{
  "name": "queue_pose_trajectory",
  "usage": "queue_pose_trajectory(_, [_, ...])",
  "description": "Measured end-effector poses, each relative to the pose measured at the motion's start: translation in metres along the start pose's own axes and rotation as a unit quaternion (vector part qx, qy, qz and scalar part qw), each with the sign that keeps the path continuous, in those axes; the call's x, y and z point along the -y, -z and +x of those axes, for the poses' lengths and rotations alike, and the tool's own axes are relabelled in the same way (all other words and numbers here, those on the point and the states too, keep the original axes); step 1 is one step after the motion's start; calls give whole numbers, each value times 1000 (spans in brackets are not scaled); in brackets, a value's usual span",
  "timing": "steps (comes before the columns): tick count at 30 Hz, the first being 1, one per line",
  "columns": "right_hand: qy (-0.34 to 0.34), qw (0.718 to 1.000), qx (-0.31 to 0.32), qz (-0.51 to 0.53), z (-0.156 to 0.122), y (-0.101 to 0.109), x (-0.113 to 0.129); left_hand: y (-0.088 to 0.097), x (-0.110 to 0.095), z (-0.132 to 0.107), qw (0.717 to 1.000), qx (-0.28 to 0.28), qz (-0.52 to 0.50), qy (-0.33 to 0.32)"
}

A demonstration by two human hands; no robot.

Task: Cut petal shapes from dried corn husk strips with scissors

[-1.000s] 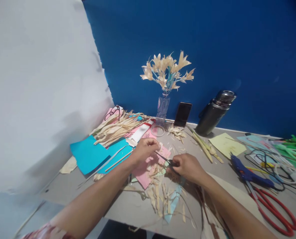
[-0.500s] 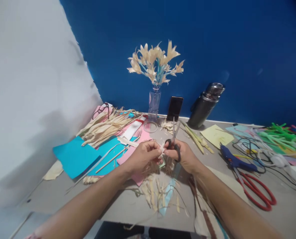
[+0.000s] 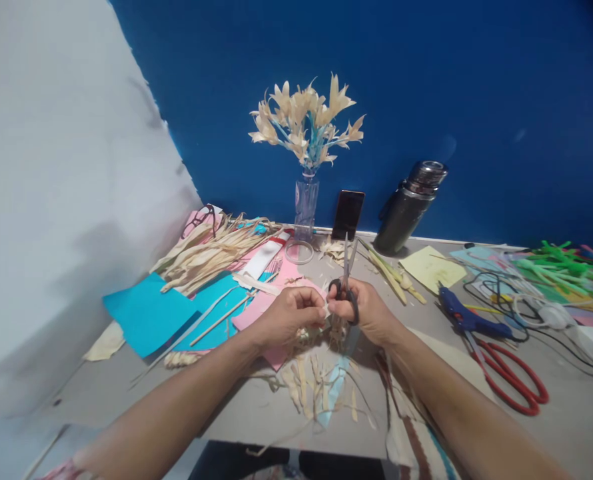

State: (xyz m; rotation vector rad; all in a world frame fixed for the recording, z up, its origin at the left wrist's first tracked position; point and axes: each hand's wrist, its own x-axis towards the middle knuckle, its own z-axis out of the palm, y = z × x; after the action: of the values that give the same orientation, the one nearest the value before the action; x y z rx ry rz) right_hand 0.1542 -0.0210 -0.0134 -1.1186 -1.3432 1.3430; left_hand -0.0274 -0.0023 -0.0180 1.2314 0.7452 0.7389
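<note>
Grip of the right hand [image 3: 370, 311] is closed on the scissors [image 3: 346, 272], whose blades are parted and pointed up, away from the work. Between the fingertips of the left hand [image 3: 295, 313] a pale piece [image 3: 327, 311] is pinched, mostly hidden, above the counter [image 3: 256, 420]; whether it is also touched by the right fingertips cannot be told. Fingertip handling seems in hand; for any cut, the blades would have to be turned toward it.

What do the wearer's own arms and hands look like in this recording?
The left hand and right hand are ungloved, with no rings or watch visible. Both forearms are bare as far as they show. A bit of pinkish, patterned sleeve appears near the left elbow; no right sleeve is in view.
</note>
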Motion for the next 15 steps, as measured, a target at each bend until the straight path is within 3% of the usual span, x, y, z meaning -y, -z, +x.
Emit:
queue_pose_trajectory(4, [-19,998,44,28,-1,-1,-2,0,-2,0,1000,8,16,-5])
queue_pose_trajectory(9, [-62,983,70,156,-2,-6,-4,3,-8,-3,998,50,24,-8])
queue_pose_trajectory(12, [-88,963,110,230,0,-5,-3,5,-7,-4,998,68,-6,3])
queue_pose_trajectory(15, [-72,967,96,224,1,-1,0,5,-4,-3,996,65,-56,9])
